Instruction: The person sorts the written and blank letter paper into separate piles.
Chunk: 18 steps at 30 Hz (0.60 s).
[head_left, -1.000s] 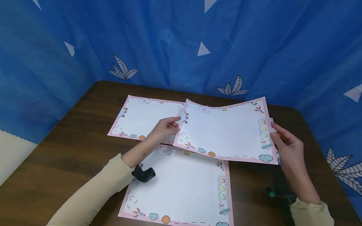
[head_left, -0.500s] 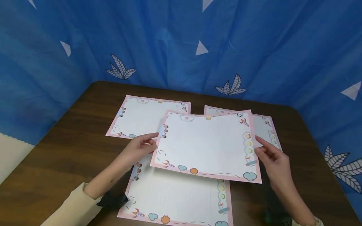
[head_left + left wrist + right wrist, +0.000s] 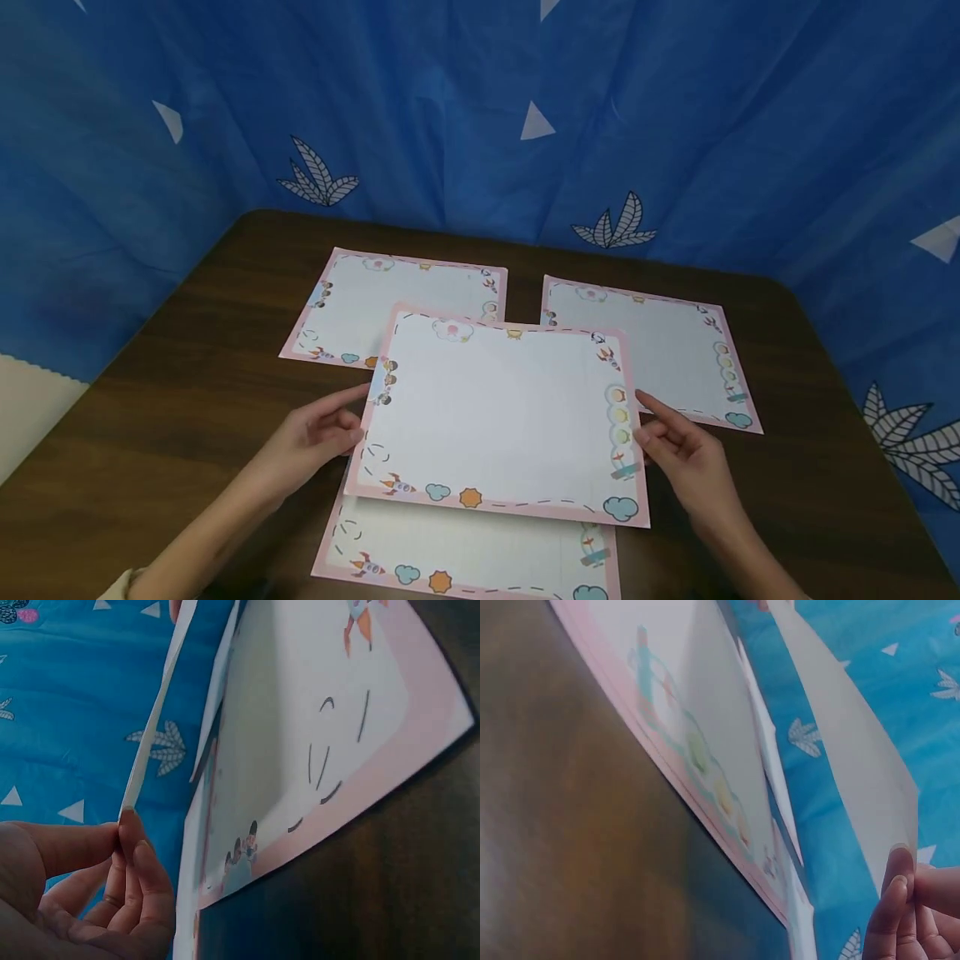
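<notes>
A sheet of paper [image 3: 495, 417] with a pink border and small cartoon pictures is held up by both hands. My left hand [image 3: 311, 437] pinches its left edge between thumb and fingers, and the left wrist view shows the left hand [image 3: 97, 892] at the sheet's thin edge. On the other side my right hand [image 3: 686, 462] pinches the right edge; in the right wrist view the right hand [image 3: 915, 907] grips the sheet's plain underside [image 3: 855, 765]. Below the held sheet lies a matching sheet [image 3: 465, 550] on the table, its upper part hidden in the head view.
Two more pink-bordered sheets lie farther back, a left sheet [image 3: 405, 292] partly covered by the held one and a right sheet [image 3: 637, 342]. They rest on a dark wooden table [image 3: 187, 358]. A blue curtain [image 3: 465, 167] with leaf and triangle prints hangs behind.
Both hands have brought the held sheet left and nearer, from above the back right sheet to over the front sheet. The back right sheet has come into view.
</notes>
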Each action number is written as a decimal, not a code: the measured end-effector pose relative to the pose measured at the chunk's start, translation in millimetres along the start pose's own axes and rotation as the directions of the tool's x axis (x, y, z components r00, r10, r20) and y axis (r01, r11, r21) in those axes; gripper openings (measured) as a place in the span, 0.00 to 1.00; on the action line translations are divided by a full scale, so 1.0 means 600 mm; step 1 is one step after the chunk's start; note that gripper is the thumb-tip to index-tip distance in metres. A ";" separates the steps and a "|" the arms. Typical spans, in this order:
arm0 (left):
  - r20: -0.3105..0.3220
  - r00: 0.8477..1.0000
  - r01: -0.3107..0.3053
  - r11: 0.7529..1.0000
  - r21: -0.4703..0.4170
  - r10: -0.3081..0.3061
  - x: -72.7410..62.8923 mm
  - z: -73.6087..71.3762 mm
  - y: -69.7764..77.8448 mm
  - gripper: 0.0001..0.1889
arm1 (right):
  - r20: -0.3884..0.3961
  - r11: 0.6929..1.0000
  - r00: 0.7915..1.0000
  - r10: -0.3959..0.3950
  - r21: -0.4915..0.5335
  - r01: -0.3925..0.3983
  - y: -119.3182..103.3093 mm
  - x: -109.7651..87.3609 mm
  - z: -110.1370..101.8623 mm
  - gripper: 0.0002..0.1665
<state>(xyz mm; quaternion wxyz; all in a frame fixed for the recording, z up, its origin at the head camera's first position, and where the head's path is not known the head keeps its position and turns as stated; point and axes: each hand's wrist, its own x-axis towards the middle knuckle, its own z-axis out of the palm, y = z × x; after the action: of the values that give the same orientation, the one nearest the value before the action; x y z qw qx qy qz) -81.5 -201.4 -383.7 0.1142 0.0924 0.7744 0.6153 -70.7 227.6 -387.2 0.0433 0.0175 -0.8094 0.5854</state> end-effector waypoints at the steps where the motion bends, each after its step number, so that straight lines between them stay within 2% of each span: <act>1: 0.004 1.000 0.001 1.000 -0.009 -0.001 -0.005 -0.002 -0.002 0.28 | 0.009 1.000 1.000 0.007 -0.001 -0.007 0.000 -0.003 0.003 0.28; 11: 0.094 0.995 -0.025 0.998 -0.061 0.031 -0.044 -0.018 -0.029 0.29 | 0.126 0.993 0.985 0.116 -0.004 -0.117 0.010 -0.021 0.023 0.31; 15: 0.153 0.988 -0.015 0.997 -0.073 0.026 -0.049 -0.025 -0.040 0.26 | 0.185 0.993 0.975 0.120 -0.001 -0.122 0.018 -0.023 0.023 0.32; 18: 0.212 0.977 0.016 0.996 -0.087 0.003 -0.051 -0.031 -0.045 0.22 | 0.236 0.993 0.965 0.112 0.006 -0.117 0.024 -0.024 0.020 0.34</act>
<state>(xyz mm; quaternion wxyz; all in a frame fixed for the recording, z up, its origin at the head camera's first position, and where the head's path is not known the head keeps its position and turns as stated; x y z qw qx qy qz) -57.5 -233.5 -404.2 0.2019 0.1498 0.7303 0.6351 -57.9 220.3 -405.8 -0.0869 0.0401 -0.8025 0.5889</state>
